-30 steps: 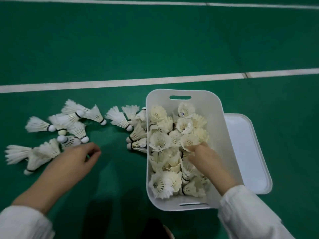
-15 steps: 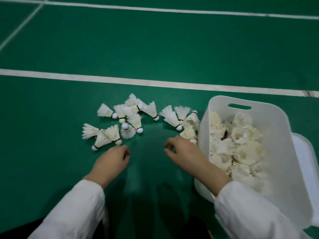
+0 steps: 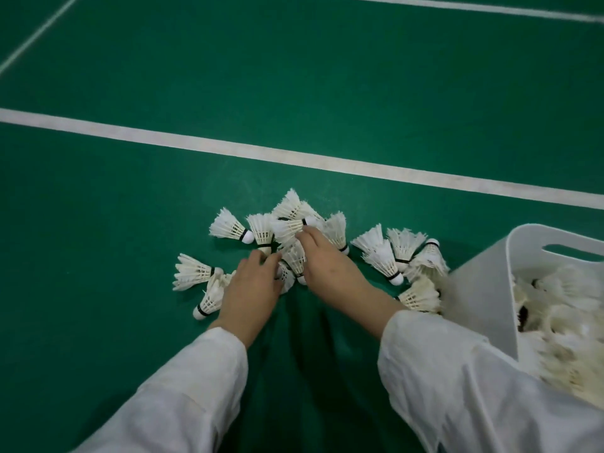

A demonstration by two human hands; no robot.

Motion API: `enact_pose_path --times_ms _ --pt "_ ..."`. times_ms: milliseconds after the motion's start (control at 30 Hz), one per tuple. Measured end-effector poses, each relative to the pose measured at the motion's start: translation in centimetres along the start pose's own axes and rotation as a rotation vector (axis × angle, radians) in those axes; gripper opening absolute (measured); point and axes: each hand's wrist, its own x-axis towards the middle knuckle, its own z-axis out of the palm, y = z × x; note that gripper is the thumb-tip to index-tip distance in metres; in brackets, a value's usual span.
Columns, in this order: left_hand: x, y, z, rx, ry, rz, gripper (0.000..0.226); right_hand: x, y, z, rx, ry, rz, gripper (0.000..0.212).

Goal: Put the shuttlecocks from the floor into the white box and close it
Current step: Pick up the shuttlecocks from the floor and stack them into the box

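Note:
Several white feather shuttlecocks [image 3: 382, 256] lie in a loose pile on the green floor. My left hand [image 3: 251, 289] reaches into the left part of the pile, its fingers curled round a shuttlecock [image 3: 287, 276]. My right hand [image 3: 327, 263] is just right of it, fingertips pinching another shuttlecock [image 3: 289, 227] near its cork. The white box [image 3: 483, 282] stands at the right edge, partly cut off, open and holding several shuttlecocks [image 3: 568, 302]. My right sleeve hides the box's near corner.
A white court line [image 3: 228, 147] crosses the green floor behind the pile. Another line [image 3: 36, 31] runs at the far left. Bare floor lies to the left of and in front of the shuttlecocks.
My right hand left the box and moved left to the pile. My left hand moved forward into the shuttlecocks. Both hands now take hold of shuttlecocks. The view shifted left.

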Motion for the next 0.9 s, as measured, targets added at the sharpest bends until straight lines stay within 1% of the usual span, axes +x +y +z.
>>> enact_pose_path --times_ms 100,167,233,300,333,367,400,433,467,500,533,567,600,633,667,700,733,800,833,900 --pt "0.4 -0.4 0.7 -0.047 0.008 -0.036 0.030 2.6 -0.4 -0.1 -0.080 0.007 -0.024 0.065" --pt "-0.5 -0.2 0.8 -0.194 0.048 -0.084 0.024 3.6 -0.3 0.3 -0.130 0.001 -0.003 0.068" --pt "-2.1 0.1 0.9 -0.379 0.074 -0.209 0.023 4.2 -0.2 0.9 -0.176 -0.013 0.050 0.076" --pt "-3.9 0.5 1.5 -0.507 0.064 -0.338 0.025 4.2 0.0 1.4 -0.208 -0.015 0.104 0.080" --pt "-4.7 0.7 1.7 -0.519 0.048 -0.369 0.030 4.0 0.1 1.5 -0.218 -0.002 0.118 0.080" --pt "-5.2 0.8 2.2 -0.484 0.026 -0.377 0.041 3.8 0.2 1.4 -0.227 0.018 0.120 0.080" --pt "-5.6 0.9 2.6 -0.403 -0.012 -0.365 0.057 3.6 0.4 1.3 -0.235 0.044 0.113 0.080" --pt "-5.9 1.0 3.0 -0.295 -0.077 -0.339 0.075 3.4 0.6 1.2 -0.245 0.064 0.103 0.079" --pt "-6.0 1.1 3.3 -0.190 -0.163 -0.319 0.087 3.1 0.8 1.1 -0.259 0.068 0.093 0.075" --pt "-6.0 1.3 3.6 -0.114 -0.249 -0.308 0.093 2.7 1.0 1.1 -0.279 0.056 0.085 0.066" --pt "-5.9 1.4 4.0 -0.056 -0.324 -0.304 0.091 2.4 1.3 1.1 -0.305 0.036 0.081 0.055" --pt "-5.7 1.5 4.3 -0.011 -0.367 -0.290 0.081 2.0 1.6 1.2 -0.332 0.022 0.083 0.043" --pt "-5.6 1.6 4.5 0.011 -0.370 -0.272 0.065 1.6 1.9 1.2 -0.351 0.022 0.084 0.034" --pt "-5.5 1.7 4.6 0.026 -0.336 -0.258 0.048 1.3 2.2 1.2 -0.355 0.035 0.082 0.027" --pt "-5.4 1.7 4.7 0.048 -0.285 -0.256 0.037 0.9 2.5 1.2 -0.343 0.053 0.077 0.021" --pt "-5.5 1.7 4.7 0.071 -0.205 -0.247 0.032 0.5 2.6 1.1 -0.317 0.075 0.072 0.016" --pt "-5.6 1.6 4.6 0.082 -0.109 -0.223 0.029 0.0 2.7 1.0 -0.284 0.096 0.068 0.014" --pt "-5.6 1.0 4.7 0.067 0.082 -0.127 0.021 -1.0 2.8 0.8 -0.213 0.137 0.077 0.020" --pt "-5.8 0.7 4.5 0.045 0.142 -0.080 0.021 -1.6 2.7 0.7 -0.180 0.161 0.085 0.023" --pt "-5.8 0.7 3.8 -0.066 0.107 -0.054 0.022 -2.7 2.5 0.5 -0.117 0.222 0.085 0.023"
